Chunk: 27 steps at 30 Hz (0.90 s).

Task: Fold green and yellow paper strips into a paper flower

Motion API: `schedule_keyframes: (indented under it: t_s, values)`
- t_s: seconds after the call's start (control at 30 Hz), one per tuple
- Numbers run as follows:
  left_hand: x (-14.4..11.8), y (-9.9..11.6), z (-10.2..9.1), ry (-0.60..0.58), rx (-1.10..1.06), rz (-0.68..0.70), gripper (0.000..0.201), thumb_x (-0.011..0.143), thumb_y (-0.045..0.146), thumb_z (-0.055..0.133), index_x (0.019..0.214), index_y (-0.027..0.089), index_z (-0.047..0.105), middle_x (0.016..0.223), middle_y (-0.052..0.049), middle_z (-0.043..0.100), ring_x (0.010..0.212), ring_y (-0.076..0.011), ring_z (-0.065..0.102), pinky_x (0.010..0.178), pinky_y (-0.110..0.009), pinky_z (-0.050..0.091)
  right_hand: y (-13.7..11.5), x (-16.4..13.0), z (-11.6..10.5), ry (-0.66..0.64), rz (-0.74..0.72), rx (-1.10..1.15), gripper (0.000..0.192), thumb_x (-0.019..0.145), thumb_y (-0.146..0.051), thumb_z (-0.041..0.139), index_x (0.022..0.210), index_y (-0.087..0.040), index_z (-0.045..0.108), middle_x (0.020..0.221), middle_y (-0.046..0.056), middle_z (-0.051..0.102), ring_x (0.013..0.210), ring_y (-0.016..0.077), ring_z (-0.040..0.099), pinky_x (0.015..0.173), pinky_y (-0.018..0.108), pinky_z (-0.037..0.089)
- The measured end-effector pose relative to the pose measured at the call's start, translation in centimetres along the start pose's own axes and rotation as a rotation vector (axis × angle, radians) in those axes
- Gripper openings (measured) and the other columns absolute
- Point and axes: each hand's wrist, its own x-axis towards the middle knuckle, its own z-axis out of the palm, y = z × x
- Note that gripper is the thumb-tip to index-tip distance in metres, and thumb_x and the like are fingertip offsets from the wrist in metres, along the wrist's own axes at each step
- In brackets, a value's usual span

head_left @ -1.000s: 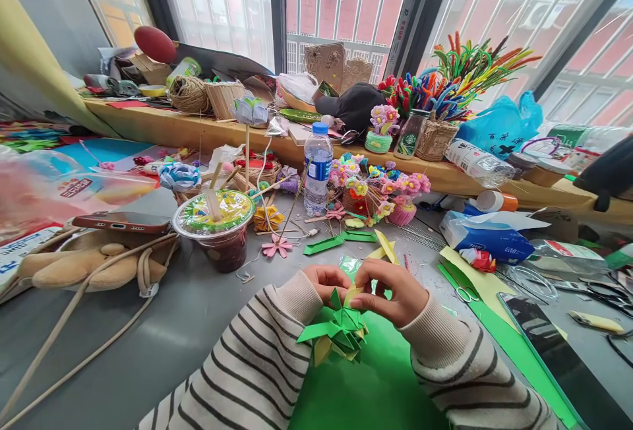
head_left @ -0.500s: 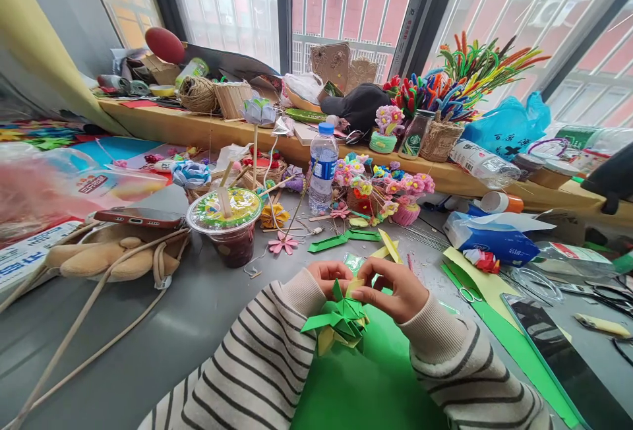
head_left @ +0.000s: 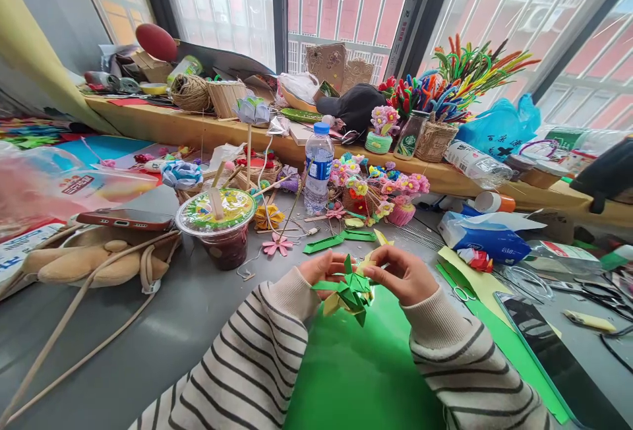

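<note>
A folded paper piece [head_left: 350,289] in green and yellow, with several pointed flaps, hangs between both my hands just above a green paper sheet [head_left: 361,370]. My left hand [head_left: 322,270] grips its left side. From the right, my right hand [head_left: 406,274] pinches its top, where a yellow paper strip [head_left: 370,260] sticks out. Both arms wear striped sleeves.
A sealed drink cup [head_left: 217,225] with a straw stands left, a phone [head_left: 123,219] on a plush bag beside it. Behind my hands stand a water bottle [head_left: 318,167], small flower pots [head_left: 376,192] and green paper strips [head_left: 341,240]. Tissue pack [head_left: 484,235], scissors [head_left: 465,294] and a dark tablet [head_left: 548,344] lie right.
Both hands have lifted the folded piece slightly and turned it. Its green flaps now point up and right instead of hanging down to the left.
</note>
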Motion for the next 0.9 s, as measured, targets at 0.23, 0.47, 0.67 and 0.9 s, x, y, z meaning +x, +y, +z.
schedule_keyframes:
  t_s: [0.23, 0.47, 0.67, 0.9]
  values:
    - [-0.6, -0.5, -0.2, -0.012, 0.215, 0.073, 0.068, 0.040, 0.029, 0.075, 0.101, 0.022, 0.048, 0.098, -0.007, 0.053, 0.077, -0.0190, 0.057, 0.070, -0.035, 0.043, 0.2, 0.1, -0.6, 0.022, 0.002, -0.123, 0.027, 0.064, -0.042, 0.055, 0.067, -0.016, 0.050, 0.063, 0.001, 0.055, 0.057, 0.0106, 0.052, 0.053, 0.024, 0.045]
    - [-0.5, -0.7, 0.3, 0.148, 0.500, 0.117, 0.062, 0.041, 0.027, 0.073, 0.100, 0.017, 0.053, 0.085, -0.005, 0.058, 0.070, -0.0153, 0.057, 0.069, -0.030, 0.044, -0.2, 0.1, -0.7, -0.008, 0.006, -0.381, 0.027, 0.063, -0.043, 0.055, 0.062, -0.016, 0.054, 0.059, 0.001, 0.058, 0.050, 0.0088, 0.050, 0.045, 0.021, 0.039]
    - [-0.2, -1.6, 0.2, 0.178, 0.546, 0.142, 0.066, 0.040, 0.026, 0.074, 0.102, 0.017, 0.053, 0.083, -0.006, 0.059, 0.073, -0.0166, 0.056, 0.068, -0.031, 0.044, 0.4, 0.2, -0.8, -0.018, 0.013, -0.466, 0.024, 0.064, -0.041, 0.055, 0.060, -0.017, 0.055, 0.060, 0.001, 0.060, 0.050, 0.0093, 0.050, 0.047, 0.022, 0.041]
    - [-0.8, -1.2, 1.3, 0.229, 0.572, 0.183, 0.060, 0.043, 0.025, 0.072, 0.100, 0.017, 0.055, 0.080, -0.004, 0.058, 0.072, -0.0143, 0.055, 0.068, -0.028, 0.044, 0.4, 0.1, -0.3, -0.027, 0.066, -0.434, 0.022, 0.066, -0.038, 0.053, 0.063, -0.017, 0.054, 0.060, 0.001, 0.060, 0.053, 0.0102, 0.053, 0.053, 0.023, 0.043]
